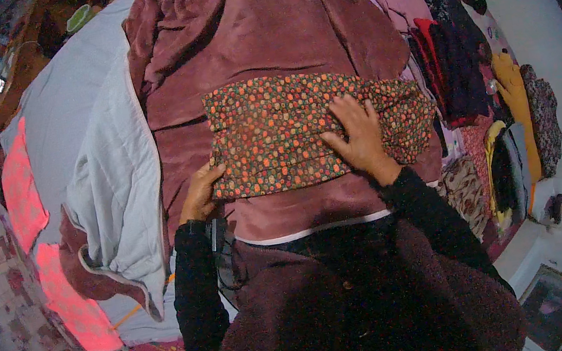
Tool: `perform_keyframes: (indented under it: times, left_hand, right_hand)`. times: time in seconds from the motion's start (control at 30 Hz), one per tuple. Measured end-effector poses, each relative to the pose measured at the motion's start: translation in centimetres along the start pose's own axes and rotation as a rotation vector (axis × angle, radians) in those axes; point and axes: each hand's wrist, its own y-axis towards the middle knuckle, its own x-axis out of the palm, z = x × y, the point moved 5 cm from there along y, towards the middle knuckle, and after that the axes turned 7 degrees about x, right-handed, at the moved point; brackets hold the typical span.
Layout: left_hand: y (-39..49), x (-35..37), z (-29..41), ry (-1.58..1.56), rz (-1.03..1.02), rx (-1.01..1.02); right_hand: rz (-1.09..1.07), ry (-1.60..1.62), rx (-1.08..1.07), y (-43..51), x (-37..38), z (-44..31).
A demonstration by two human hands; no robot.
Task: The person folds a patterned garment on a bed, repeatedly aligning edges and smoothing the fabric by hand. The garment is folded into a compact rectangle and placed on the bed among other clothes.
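A floral-print cloth (270, 134), dark with orange, red and cream flowers, lies in a flat folded rectangle before me. It rests on a mauve plush blanket (271, 26). My left hand (200, 189) pinches the cloth's lower left corner, thumb on top and the other fingers partly hidden. Palm down, my right hand (360, 135) presses on the cloth right of its middle, its fingers spread. To the right of that hand the fabric is more wrinkled and bunched.
The blanket's pale grey underside (113, 167) is turned up at left, over a light sheet (65, 98). Bright pink cloth (74, 296) lies along the left edge. Folded dark and red garments (452, 70) and a mustard garment (516, 104) line the right side, beside a white wall (516, 8).
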Motion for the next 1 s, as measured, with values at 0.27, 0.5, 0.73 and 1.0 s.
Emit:
perform_keyframes:
  times: [0.27, 0.5, 0.73, 1.0]
  left_hand:
    - [-1.9, 5.7, 2.6, -0.041, 0.036, 0.131]
    - [-1.8, 7.0, 2.9, 0.171, 0.123, 0.182]
    - [2.2, 4.8, 4.4, -0.180, 0.110, 0.077]
    - [4.3, 2.6, 3.5, 0.329, 0.034, -0.017]
  right_hand:
    - [-0.206, 0.321, -0.314, -1.9, 2.1, -13.6]
    - [-0.261, 0.629, -0.029, -0.8, 4.2, -12.3]
    - [-0.291, 0.659, -0.123, -2.3, 2.4, -12.2]
    - [-0.329, 0.724, -0.195, -4.0, 0.9, -13.5]
